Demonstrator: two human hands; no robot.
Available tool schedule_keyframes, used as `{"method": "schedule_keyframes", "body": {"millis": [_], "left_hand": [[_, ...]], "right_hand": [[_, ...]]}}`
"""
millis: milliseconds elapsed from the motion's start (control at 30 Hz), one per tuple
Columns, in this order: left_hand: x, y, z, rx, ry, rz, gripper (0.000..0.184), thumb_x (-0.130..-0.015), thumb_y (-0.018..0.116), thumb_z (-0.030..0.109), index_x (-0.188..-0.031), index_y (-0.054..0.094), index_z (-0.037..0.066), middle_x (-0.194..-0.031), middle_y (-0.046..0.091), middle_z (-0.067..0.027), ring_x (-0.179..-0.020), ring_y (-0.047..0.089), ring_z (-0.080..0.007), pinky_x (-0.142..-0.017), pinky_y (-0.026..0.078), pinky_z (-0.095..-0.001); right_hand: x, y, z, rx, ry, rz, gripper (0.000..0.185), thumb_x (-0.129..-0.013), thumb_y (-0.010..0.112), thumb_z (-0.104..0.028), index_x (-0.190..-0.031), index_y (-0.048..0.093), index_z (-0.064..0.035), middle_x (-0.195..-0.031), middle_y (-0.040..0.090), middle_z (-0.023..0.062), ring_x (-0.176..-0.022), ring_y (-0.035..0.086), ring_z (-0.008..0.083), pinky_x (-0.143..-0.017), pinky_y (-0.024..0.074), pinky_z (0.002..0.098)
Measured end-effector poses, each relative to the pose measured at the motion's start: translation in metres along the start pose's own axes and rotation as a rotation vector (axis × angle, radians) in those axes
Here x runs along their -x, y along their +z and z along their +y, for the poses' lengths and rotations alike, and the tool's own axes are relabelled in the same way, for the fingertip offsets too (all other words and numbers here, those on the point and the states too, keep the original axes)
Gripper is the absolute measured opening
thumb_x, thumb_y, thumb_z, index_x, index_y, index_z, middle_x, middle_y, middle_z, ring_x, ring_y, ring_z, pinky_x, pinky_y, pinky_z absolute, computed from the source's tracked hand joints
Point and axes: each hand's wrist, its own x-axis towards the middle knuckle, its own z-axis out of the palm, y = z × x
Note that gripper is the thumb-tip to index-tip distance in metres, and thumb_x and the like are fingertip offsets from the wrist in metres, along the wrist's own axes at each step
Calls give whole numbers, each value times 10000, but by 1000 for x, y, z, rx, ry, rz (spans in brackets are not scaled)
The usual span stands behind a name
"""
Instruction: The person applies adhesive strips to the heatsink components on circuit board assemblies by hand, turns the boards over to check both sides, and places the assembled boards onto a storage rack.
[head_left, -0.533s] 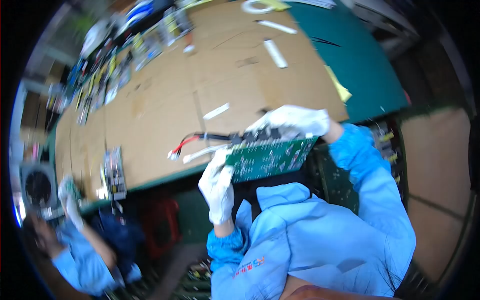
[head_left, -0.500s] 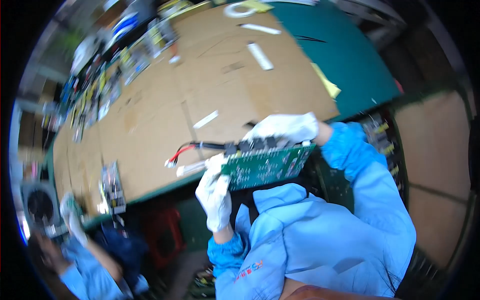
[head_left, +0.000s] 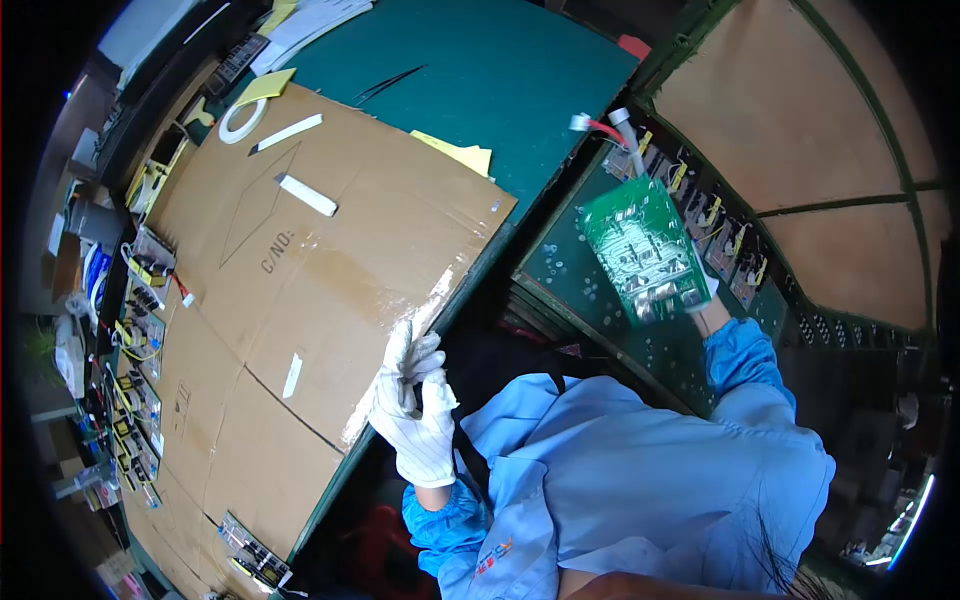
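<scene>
The white-gloved right hand (head_left: 711,287), partly hidden, is clamping the rectangular green circuit board (head_left: 642,248) between two and three o'clock. Toward seven o'clock, the white-gloved left hand (head_left: 412,415) is curling loosely open near the brown cardboard sheet (head_left: 330,250).

Cardboard (head_left: 380,270), tweezers (head_left: 405,77) on green table (head_left: 510,90)

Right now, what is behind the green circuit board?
Part of the right hand and a spotted green surface show past the circuit board; whatever it covers cannot be seen.
</scene>
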Motion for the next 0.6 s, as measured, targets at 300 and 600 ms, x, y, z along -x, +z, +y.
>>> {"method": "schedule_keyframes", "body": {"millis": [300,600], "left_hand": [[15,-7,-34,7,-175,-31,469,-1003,551,255,-1373,519,-32,-1042,697,-165,-796,653,-151,-674,506,-259],[19,1,-41,33,-294,-30,385,-1000,545,178,-1315,574,-43,-1033,712,-149,-800,663,-146,-699,534,-263]], "right_hand": [[-147,5,5,1240,-592,966,508,-790,768,-344,-1135,535,-53,-879,697,147,-752,693,252,-609,531,380],[-219,5,37,1432,-609,1018,521,-771,762,-375,-1108,517,-61,-1056,658,231,-932,660,441,-805,529,514]]}}
